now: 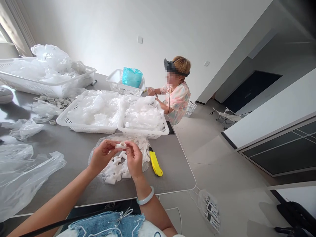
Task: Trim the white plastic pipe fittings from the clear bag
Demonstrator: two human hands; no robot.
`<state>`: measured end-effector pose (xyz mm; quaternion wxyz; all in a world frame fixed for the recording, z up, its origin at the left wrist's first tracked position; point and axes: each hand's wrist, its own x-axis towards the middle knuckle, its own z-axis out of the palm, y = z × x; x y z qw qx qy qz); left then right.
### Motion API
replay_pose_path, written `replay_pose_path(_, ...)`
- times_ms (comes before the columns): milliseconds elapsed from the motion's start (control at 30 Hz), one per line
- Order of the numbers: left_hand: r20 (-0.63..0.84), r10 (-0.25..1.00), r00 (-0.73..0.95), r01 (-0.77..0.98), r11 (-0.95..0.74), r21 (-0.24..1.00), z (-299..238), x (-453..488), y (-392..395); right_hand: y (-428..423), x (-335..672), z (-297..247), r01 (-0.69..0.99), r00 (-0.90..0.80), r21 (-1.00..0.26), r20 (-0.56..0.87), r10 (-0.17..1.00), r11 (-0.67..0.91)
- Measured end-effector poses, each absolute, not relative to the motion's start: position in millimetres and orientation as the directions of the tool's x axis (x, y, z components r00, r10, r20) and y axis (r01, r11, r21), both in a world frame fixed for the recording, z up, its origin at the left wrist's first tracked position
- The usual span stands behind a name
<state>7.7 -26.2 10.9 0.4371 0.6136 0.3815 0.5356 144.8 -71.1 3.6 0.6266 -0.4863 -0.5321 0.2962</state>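
A white plastic pipe fitting (120,145), tee-shaped with a round opening facing up, is held between both hands above the table. My left hand (105,154) pinches its left end with thumb and fingers. On its right end, my right hand (134,157) closes thumb and fingertips. Beneath the hands, a clear plastic bag (95,156) lies spread out with many white fittings (111,178) on it. Just right of the bag rests a yellow utility knife (155,164) with a black tip.
Two white baskets (95,129) of clear bags stand beyond my hands; a larger basket (61,89) is at back left. Grey fittings (59,103) and loose bags (32,177) lie left. A phone (170,127) sits near the right edge. Another person (177,95) sits at the far side.
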Motion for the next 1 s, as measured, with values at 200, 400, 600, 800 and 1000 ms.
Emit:
replay_pose_path(200,0.566,0.777,0.273,0.201,-0.622,0.757,22.2,-6.7,-22.7,-72.5,162.6,22.0,0.598,-0.11,-0.583,0.619,0.777,0.55)
replay_pose_path(400,0.539,0.769,0.343,0.297,-0.633,0.715,39.0,-8.0,-26.5,-71.6,161.6,38.5,0.52,-0.12,-0.695,0.517,0.848,0.497)
replay_pose_path(600,0.493,0.822,0.284,0.296,-0.564,0.771,44.0,-0.2,-29.7,-81.5,158.9,35.0,0.362,0.234,-0.855,0.469,0.852,0.371)
replay_pose_path(800,0.488,0.86,0.148,0.198,-0.509,0.838,38.6,-2.5,-31.9,-89.6,173.6,34.7,0.427,0.228,-0.814,0.518,0.824,0.393)
replay_pose_path(1000,0.122,0.967,0.224,-0.066,-0.11,0.992,39.8,9.9,-47.0,-83.0,156.0,22.7,0.413,-0.06,-0.752,0.541,0.839,0.514)
